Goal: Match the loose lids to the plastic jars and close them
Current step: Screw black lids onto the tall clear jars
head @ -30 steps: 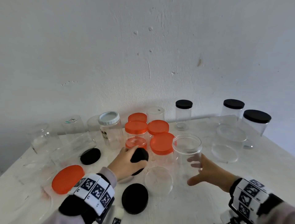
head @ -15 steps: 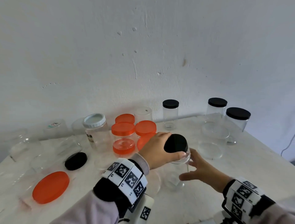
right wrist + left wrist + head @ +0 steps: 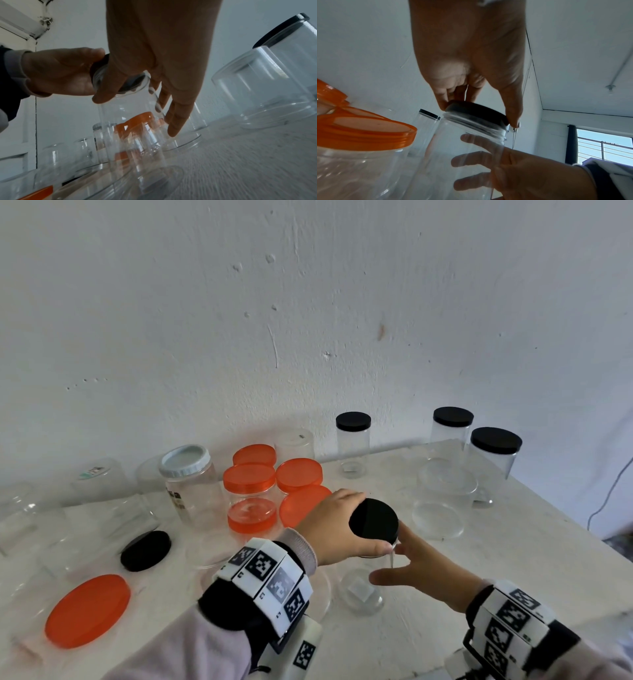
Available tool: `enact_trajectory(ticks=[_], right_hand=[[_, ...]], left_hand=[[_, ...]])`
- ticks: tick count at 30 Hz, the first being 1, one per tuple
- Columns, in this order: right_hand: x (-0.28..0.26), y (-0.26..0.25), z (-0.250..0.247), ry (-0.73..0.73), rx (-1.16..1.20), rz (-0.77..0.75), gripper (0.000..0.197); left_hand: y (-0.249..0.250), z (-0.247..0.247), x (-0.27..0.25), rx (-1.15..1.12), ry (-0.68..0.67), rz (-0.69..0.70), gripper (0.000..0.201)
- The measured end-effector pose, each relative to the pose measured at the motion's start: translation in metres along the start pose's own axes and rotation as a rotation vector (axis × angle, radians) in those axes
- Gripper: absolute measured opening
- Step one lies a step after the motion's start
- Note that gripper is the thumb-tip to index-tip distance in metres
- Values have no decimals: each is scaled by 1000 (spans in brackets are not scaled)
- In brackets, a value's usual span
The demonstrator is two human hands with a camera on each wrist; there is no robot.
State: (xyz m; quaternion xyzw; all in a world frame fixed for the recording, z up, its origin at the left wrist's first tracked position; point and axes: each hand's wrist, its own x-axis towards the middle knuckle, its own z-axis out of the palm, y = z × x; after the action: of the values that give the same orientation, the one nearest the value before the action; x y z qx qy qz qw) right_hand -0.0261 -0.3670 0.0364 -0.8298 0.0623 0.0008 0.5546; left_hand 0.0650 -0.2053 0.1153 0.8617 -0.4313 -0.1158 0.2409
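Observation:
A black lid [image 3: 376, 517] sits on the mouth of a tall clear jar [image 3: 359, 590] near the table's middle front. My left hand [image 3: 368, 525] grips the lid from above, thumb on the near rim and fingers over the far rim. In the left wrist view the black lid [image 3: 476, 112] lies slightly tilted on the jar's threaded neck [image 3: 474, 125]. My right hand [image 3: 390, 556] holds the jar's body from the right, thumb in front and fingers behind. The right wrist view shows the right hand [image 3: 137, 115] round the clear jar [image 3: 130, 128], which stands on the table.
Orange-lidded jars [image 3: 250, 481] crowd just left of my left hand. A loose black lid [image 3: 145, 549] and a loose orange lid [image 3: 87, 611] lie at front left. Black-lidded jars [image 3: 495, 450] and a wide clear jar [image 3: 442, 498] stand right, near the table edge [image 3: 565, 525].
My left hand lifted the black lid from the table and set it on the clear jar's mouth. My right hand has stayed on the jar's side.

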Motion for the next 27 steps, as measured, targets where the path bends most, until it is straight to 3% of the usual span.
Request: enact_trajectory(ticks=[7,11,14,22,27], right_hand=[[-1,-4,-5,-54,-49,36,91],[-4,-24,-29,-99,-46,50,112],[-3,-50,-43,-117,-148,-1,105],[21,-106,-17,-308,-844,-79,97],[29,-123,-14,-404,-1041,-3,86]], left_hand=[[-7,1,0,-75,-41,-3,103],[-29,8,-8,-328,-53,-77,118],[-47,21,-16,-556,-90,-120,123],[-48,57,-18,-671,-40,-82,89],[-52,62,-18,-689,-6,-65,84]])
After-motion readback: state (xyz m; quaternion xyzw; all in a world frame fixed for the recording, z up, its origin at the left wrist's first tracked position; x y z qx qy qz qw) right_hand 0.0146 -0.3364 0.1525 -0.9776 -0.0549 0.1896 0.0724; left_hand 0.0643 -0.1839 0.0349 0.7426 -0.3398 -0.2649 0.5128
